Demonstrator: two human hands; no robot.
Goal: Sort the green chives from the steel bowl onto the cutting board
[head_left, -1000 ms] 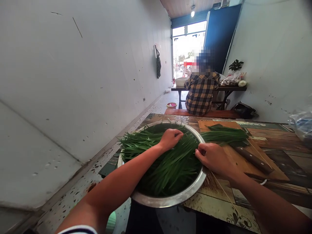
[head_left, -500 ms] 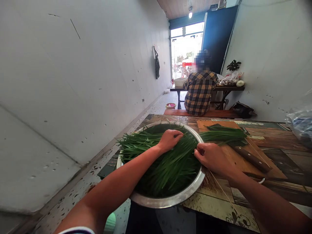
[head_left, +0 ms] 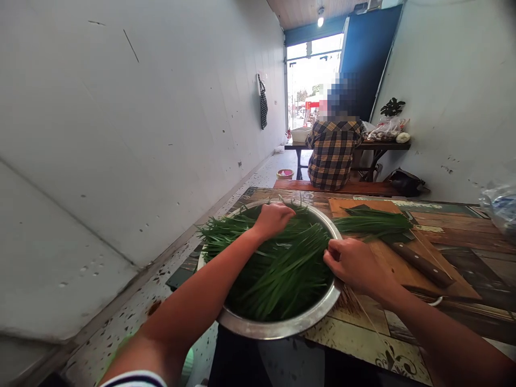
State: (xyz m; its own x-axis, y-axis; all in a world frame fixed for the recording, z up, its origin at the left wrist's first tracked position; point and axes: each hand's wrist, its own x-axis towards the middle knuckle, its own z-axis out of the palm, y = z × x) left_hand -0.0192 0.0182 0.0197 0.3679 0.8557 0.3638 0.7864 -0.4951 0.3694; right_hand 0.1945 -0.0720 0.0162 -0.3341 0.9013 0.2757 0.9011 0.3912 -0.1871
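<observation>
A wide steel bowl (head_left: 282,325) stands on the near left end of a patterned table (head_left: 363,344), filled with long green chive leaves (head_left: 282,269). My left hand (head_left: 273,217) reaches over the far part of the bowl, fingers curled down on a bunch of the leaves. My right hand (head_left: 355,263) rests at the bowl's right rim, fingers pinched on the leaf ends there. To the right, a wooden cutting board (head_left: 399,252) carries a smaller bunch of chives (head_left: 373,221) and a knife with a brown handle (head_left: 421,263).
A person in a checked shirt (head_left: 332,153) sits on a bench (head_left: 350,187) beyond the table, back to me. A white wall runs along the left. A plastic bag (head_left: 500,204) lies at the table's far right. Thin bamboo sticks (head_left: 363,306) lie beside the bowl.
My left hand has moved a little farther across the bowl, taking a bunch of leaves with it and parting the pile. My right hand has stayed at the rim.
</observation>
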